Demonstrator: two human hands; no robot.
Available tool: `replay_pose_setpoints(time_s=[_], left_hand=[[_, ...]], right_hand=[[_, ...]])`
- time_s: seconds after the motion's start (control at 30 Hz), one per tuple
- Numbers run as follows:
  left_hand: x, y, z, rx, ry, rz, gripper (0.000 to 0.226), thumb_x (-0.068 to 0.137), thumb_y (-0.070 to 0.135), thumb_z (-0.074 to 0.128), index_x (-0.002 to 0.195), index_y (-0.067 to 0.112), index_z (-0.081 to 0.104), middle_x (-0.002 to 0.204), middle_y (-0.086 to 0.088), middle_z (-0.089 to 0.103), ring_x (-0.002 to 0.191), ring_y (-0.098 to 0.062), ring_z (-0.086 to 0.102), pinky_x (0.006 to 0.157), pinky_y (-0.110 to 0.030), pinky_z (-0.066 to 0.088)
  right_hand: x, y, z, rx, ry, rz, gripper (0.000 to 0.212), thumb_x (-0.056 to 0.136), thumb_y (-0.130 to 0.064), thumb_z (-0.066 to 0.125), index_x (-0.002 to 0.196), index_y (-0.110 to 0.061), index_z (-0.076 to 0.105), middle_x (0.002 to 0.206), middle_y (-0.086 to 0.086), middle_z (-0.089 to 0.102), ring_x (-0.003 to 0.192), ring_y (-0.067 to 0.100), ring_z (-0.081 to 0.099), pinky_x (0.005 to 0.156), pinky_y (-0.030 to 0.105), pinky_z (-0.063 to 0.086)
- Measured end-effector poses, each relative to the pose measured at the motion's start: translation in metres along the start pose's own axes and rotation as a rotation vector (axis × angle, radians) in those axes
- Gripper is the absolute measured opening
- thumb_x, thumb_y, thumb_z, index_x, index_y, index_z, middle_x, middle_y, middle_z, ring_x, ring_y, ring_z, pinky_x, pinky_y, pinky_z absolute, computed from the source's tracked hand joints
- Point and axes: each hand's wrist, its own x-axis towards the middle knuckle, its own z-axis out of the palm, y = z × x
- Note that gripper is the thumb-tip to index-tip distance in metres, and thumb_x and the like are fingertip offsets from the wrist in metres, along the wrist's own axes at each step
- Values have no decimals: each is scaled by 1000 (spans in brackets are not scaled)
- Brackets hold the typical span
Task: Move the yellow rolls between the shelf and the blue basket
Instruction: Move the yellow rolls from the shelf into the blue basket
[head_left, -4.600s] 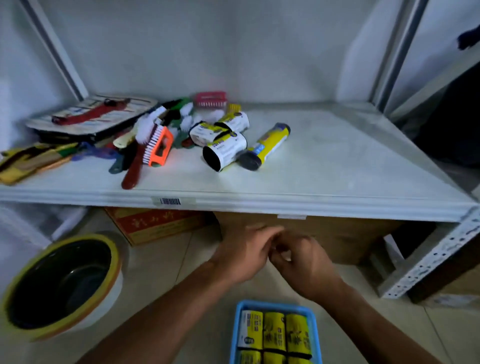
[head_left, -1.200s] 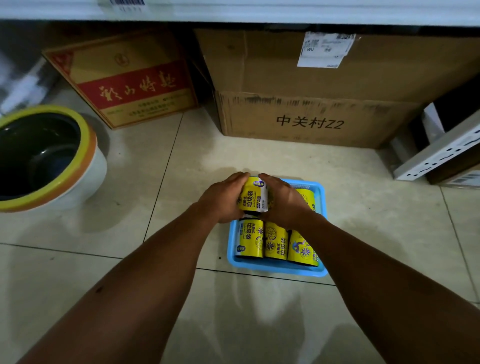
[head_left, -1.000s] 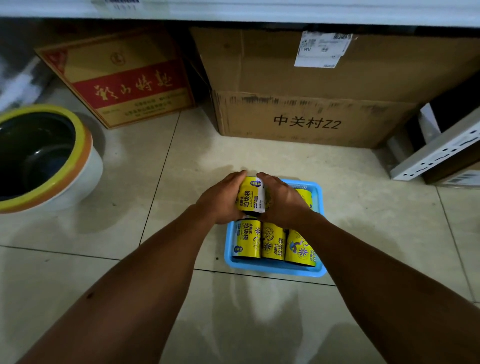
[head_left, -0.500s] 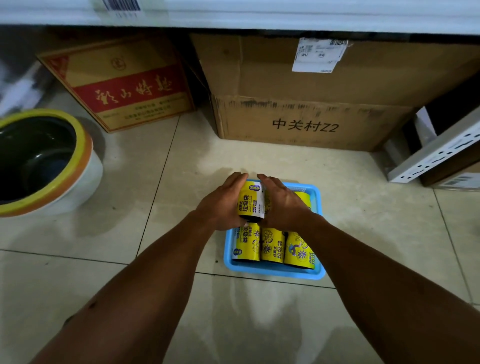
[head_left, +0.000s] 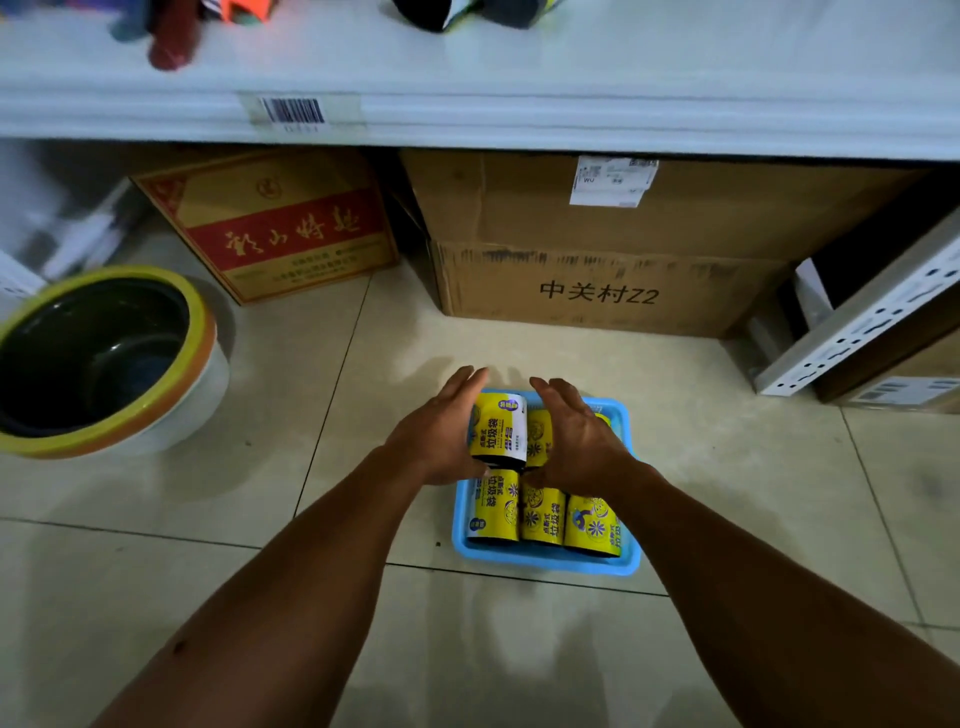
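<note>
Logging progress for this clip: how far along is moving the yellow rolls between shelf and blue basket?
Done: three yellow rolls lie side by side at the front of the blue basket, at least one more behind. In hand: one roll sits above the basket between the left hand and right hand, fingers straight. Left: its direction cannot be told; the shelf shows only blurred items at the frame's top.

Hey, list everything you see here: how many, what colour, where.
shelf: one, white, top
basket: one, blue, on the floor
held roll: one, yellow, over the basket
basket rolls: three, yellow, near row; more partly hidden behind
cardboard box: one, brown, under the shelf
printed box: one, red and gold, under the shelf, left
pot: one, yellow-rimmed, floor, left
left hand, right hand: either side of the held roll, fingers straight
</note>
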Motion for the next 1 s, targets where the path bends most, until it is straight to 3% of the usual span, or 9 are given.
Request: replay_pose_setpoints(time_s=[0.13, 0.33, 0.4, 0.67, 0.8, 1.0], left_hand=[[-16, 12, -17, 21, -1, -4, 133, 58, 42, 89, 151, 37, -6, 163, 12, -8, 148, -16, 19, 110, -48, 38], [-43, 39, -59, 121, 132, 25, 139, 57, 54, 85, 149, 40, -17, 162, 4, -16, 149, -28, 11, 118, -46, 24], [-51, 48, -77, 134, 173, 52, 135, 58, 55, 83, 148, 42, -17, 162, 2, -14, 148, -31, 14, 117, -45, 25], [-72, 69, -142, 220, 314, 154, 122, 63, 58, 75, 148, 42, -12, 162, 10, -9, 144, -32, 27, 111, -45, 36], [-78, 85, -178, 195, 385, 173, 116, 68, 52, 75, 151, 38, -4, 160, 16, -6, 144, -24, 28, 108, -42, 40], [-51, 98, -248, 152, 526, 116, 104, 79, 51, 71, 154, 21, 7, 163, 1, 6, 148, -21, 17, 117, -38, 26]], right_hand=[[-18, -11, -19, -11, 26, 13, 131, 50, -50, 87, 151, -31, 6, 161, 4, 7, 146, 26, 21, 111, 47, 34], [-42, -39, -60, -14, 135, -23, 135, 45, -68, 80, 151, -34, 4, 160, 3, -14, 148, 29, 9, 115, 43, 28], [-47, -50, -74, -23, 171, -31, 134, 46, -64, 82, 151, -35, 5, 160, 2, -17, 148, 29, 7, 115, 42, 26], [-61, -90, -140, -19, 327, -94, 123, 48, -59, 83, 149, -32, 19, 161, -2, -10, 148, 27, 14, 115, 43, 28], [-62, -107, -180, -57, 385, -134, 120, 50, -55, 84, 149, -32, 20, 161, -3, -4, 148, 24, 14, 115, 43, 29], [-26, -137, -235, -106, 478, -220, 115, 55, -53, 81, 150, -30, 19, 161, 1, 5, 148, 20, 14, 115, 42, 28]])
